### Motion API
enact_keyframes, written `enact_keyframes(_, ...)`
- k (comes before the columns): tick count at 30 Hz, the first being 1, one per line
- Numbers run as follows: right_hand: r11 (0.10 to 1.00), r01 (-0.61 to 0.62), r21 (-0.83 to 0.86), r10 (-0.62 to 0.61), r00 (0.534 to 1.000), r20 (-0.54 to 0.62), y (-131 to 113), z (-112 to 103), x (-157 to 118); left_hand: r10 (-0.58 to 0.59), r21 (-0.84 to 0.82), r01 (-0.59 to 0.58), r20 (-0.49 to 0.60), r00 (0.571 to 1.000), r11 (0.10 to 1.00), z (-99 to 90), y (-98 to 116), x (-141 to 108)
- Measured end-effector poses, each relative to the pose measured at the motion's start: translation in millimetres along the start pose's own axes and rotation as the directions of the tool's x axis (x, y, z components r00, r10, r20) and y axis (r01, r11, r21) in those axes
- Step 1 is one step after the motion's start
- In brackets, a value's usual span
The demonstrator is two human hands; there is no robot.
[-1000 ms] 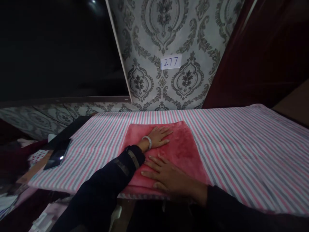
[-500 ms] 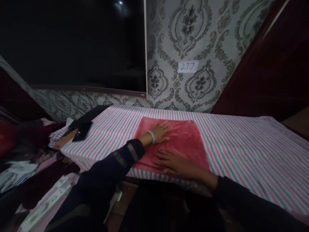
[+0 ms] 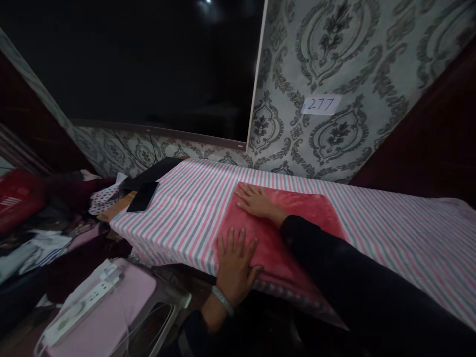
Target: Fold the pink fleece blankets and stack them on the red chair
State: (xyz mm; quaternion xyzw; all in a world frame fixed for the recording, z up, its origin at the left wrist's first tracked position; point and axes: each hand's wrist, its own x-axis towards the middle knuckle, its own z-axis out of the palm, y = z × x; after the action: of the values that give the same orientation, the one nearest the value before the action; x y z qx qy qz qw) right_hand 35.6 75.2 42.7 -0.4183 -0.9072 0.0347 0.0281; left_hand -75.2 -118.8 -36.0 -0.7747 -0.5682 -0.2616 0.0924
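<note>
Flatly spread, the left hand (image 3: 234, 272) and right hand (image 3: 258, 204) grip nothing; uneven pressure could ruck the red cloth (image 3: 272, 243).

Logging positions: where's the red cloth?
In the head view, the red cloth lies just right of centre on the striped cloth, under the right hand and the fingers of the left hand.

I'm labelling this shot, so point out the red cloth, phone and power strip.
Red cloth (image 3: 272, 240), head view: bare middle.
Phone (image 3: 143, 197), head view: dark face.
Power strip (image 3: 91, 298), head view: socketed top.
</note>
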Motion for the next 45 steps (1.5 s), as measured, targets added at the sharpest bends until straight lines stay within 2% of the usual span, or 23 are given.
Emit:
enact_keyframes(4, 0.999, 0.016, -0.037, -0.017, 0.999, -0.027, 5, 27, 12, 0.01, 0.005, -0.009, -0.044, 0.999, 1.0, 15.0, -2, -12)
enact_keyframes(9, 0.999, 0.036, -0.019, -0.037, 0.997, -0.074, 14, 40, 13, 0.024, 0.03, -0.021, -0.113, 0.993, 0.999, 24.1, 0, -20)
enact_keyframes(15, 0.999, 0.019, -0.028, -0.02, 0.998, -0.06, 10, 34, 11, 0.007, -0.018, -0.009, -0.117, 0.993, 1.0, 25.8, 3, -23)
enact_keyframes(20, 0.999, -0.037, 0.028, 0.037, 0.999, 0.017, 0, 18, -1, 0.07, -0.088, -0.076, -0.072, 0.995, 0.993, 10.5, 1, -41)
enact_keyframes(23, 0.993, 0.014, 0.121, -0.018, 0.999, 0.028, -2, 11, -36, 0.082, -0.14, -0.094, -0.092, 0.992, 0.986, -9.7, -7, -55)
enact_keyframes(26, 0.987, 0.096, 0.131, -0.09, 0.995, -0.05, 4, 8, -98, -0.06, -0.185, 0.025, -0.189, 0.98, 0.982, -28.6, -22, -59)
enact_keyframes(28, 0.991, 0.095, 0.095, -0.085, 0.991, -0.098, 12, 9, -147, -0.141, -0.229, 0.083, -0.253, 0.957, 0.97, -34.7, -34, -54)
enact_keyframes(32, 1.0, -0.003, -0.013, 0.0, 0.978, -0.21, 33, 20, -235, -0.193, -0.328, 0.091, -0.292, 0.937, 0.94, -29.4, -49, -35)
enact_keyframes(35, 0.996, -0.067, -0.067, 0.047, 0.961, -0.273, 46, 37, -278, -0.176, -0.358, 0.074, -0.262, 0.949, 0.931, -17.4, -52, -26)
enact_keyframes(37, 0.995, -0.086, -0.054, 0.066, 0.95, -0.305, 50, 48, -293, -0.173, -0.354, 0.079, -0.243, 0.955, 0.932, -9.7, -53, -22)
enact_keyframes(40, 0.998, -0.051, 0.047, 0.065, 0.928, -0.367, 53, 59, -298, -0.186, -0.338, 0.108, -0.208, 0.96, 0.935, -4.4, -57, -16)
enact_keyframes(45, 0.986, -0.003, 0.17, 0.089, 0.862, -0.499, 52, 64, -289, -0.169, -0.309, 0.111, -0.169, 0.971, 0.945, -15.2, -60, -3)
